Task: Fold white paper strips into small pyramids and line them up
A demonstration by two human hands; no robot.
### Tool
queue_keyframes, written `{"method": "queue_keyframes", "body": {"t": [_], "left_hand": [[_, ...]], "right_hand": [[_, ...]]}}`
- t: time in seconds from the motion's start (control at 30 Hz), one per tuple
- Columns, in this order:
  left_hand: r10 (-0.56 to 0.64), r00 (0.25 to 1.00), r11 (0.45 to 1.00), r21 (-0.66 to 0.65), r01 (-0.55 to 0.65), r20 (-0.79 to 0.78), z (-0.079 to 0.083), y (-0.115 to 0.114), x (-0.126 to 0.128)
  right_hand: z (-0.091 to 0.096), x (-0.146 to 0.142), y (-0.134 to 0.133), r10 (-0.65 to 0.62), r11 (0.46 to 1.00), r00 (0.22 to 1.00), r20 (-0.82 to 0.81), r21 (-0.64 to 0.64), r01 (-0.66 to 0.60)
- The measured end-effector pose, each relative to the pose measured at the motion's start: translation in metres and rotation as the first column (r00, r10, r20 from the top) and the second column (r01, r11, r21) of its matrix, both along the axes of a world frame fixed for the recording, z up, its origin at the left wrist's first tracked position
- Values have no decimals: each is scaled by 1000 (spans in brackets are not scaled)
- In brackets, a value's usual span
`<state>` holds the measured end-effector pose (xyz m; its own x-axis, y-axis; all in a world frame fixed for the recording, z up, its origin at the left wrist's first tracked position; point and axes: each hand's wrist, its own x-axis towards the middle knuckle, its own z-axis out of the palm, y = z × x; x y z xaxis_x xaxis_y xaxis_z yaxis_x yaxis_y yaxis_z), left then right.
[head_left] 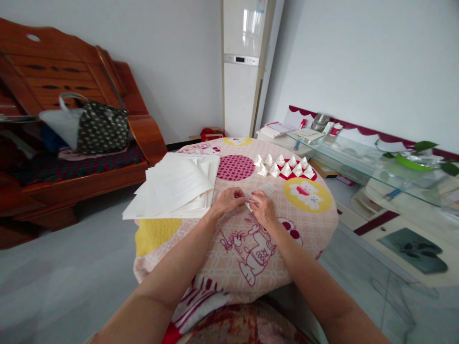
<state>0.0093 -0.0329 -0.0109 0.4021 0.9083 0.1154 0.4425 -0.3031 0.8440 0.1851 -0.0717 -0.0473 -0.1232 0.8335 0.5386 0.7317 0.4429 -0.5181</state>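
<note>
Both my hands meet over the middle of the round table, pinching a small folded piece of white paper between them. My left hand grips its left side with thumb and fingertips. On the other side my right hand has its fingers curled round the paper, which they partly cover. Two rows of small pointed folded-paper shapes stand beyond my right hand. To the left of my left hand lies a loose stack of white paper sheets, the top one bearing faint writing.
A patterned cloth covers the table. At the right stands a glass-topped cabinet with papers, cups and a green bowl. A wooden bench holding bags is on the left; a tall white air conditioner stands behind.
</note>
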Motion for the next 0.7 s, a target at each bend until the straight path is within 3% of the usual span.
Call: {"method": "queue_keyframes", "body": {"t": [0.2, 0.33, 0.53, 0.7], "left_hand": [[-14, 977, 985, -164, 50, 213, -3, -2, 3], [41, 925, 961, -269, 67, 378, -5, -3, 4], [114, 891, 936, -347, 52, 440, -5, -4, 6], [102, 882, 933, -352, 76, 461, -4, -5, 5]], "right_hand": [[-2, -1, -2, -41, 998, 997, -58, 45, 44], [-2, 1, -2, -42, 996, 997, -66, 72, 47], [-2, 2, -5, -3, 990, 997, -73, 138, 13], [0, -2, -10, -23, 987, 999, -42, 157, 29]]}}
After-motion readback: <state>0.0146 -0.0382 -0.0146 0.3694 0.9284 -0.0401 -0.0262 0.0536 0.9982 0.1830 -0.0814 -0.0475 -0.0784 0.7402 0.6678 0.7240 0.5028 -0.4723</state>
